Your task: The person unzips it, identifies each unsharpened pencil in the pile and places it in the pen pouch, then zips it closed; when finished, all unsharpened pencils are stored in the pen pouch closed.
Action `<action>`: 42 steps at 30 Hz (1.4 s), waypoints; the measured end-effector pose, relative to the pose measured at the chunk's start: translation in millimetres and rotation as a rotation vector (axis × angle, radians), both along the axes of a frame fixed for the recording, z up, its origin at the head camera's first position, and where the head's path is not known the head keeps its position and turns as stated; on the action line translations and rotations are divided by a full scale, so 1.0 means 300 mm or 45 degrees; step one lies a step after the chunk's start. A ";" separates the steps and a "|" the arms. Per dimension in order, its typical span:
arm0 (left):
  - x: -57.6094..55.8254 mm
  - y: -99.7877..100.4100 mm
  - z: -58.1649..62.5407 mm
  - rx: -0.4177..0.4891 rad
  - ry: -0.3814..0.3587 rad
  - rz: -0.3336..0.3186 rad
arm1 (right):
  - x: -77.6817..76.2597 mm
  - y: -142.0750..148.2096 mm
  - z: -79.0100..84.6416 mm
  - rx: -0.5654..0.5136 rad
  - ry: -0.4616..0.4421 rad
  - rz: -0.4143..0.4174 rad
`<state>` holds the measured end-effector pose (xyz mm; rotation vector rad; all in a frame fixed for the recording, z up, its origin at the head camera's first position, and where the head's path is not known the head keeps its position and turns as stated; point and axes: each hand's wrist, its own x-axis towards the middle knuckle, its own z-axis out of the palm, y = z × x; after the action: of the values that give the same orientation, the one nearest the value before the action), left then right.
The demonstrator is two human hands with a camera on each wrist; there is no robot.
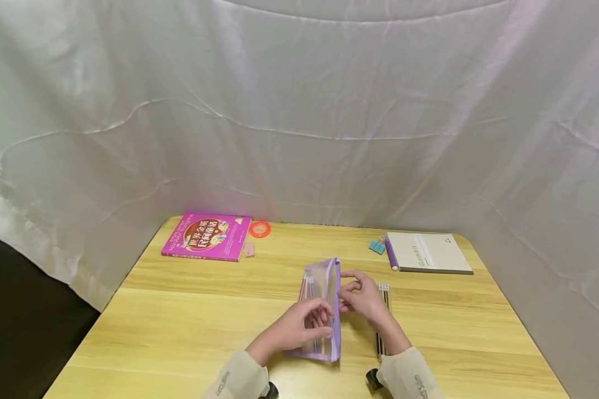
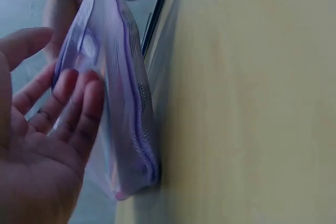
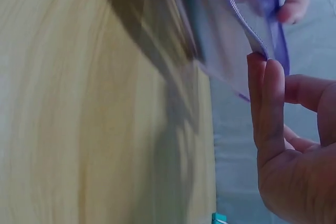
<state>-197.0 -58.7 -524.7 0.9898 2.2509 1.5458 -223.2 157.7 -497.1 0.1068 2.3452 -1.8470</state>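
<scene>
A translucent pencil pouch [image 1: 324, 277] with purple trim and a zipper stands on its side between the hands; pencils [image 1: 308, 288] show through its wall. My right hand [image 1: 363, 296] pinches the zippered edge between thumb and fingertips. The left hand [image 1: 299, 327] is at the pouch's other side, its thumb apart and its loosely bent fingers [image 2: 89, 106] against the wall. Several dark pencils [image 1: 384, 299] with pale ends lie on the table, partly hidden beneath the right forearm.
At the back left of the wooden table [image 1: 204, 293] are a magenta book [image 1: 239, 238], a red tape roll [image 1: 260, 229] and a small pink eraser [image 1: 249, 250]. Blue binder clips [image 1: 377, 246], a purple marker [image 1: 391, 252] and a white notebook [image 1: 444, 252] lie back right. Pale curtains [image 1: 329, 111] surround the table.
</scene>
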 end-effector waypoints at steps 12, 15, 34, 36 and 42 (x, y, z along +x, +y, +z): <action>0.118 -0.004 0.031 -0.373 0.331 0.182 | 0.002 -0.015 0.025 -0.142 0.022 -0.037; 0.131 0.006 0.024 -0.432 0.479 0.251 | -0.001 -0.015 0.027 -0.158 0.017 -0.035; 0.153 -0.036 0.026 -0.184 0.744 0.428 | -0.012 0.022 0.022 -0.181 0.003 -0.082; 0.154 -0.040 0.027 -0.142 0.694 0.427 | -0.013 0.027 0.019 -0.173 0.005 -0.084; 0.143 -0.054 0.031 -0.020 0.481 0.499 | -0.010 0.037 0.017 -0.171 0.009 -0.101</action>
<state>-154.2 -74.8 -515.3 0.9420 2.8569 1.5869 -226.1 168.7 -492.0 0.1796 2.2439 -2.0391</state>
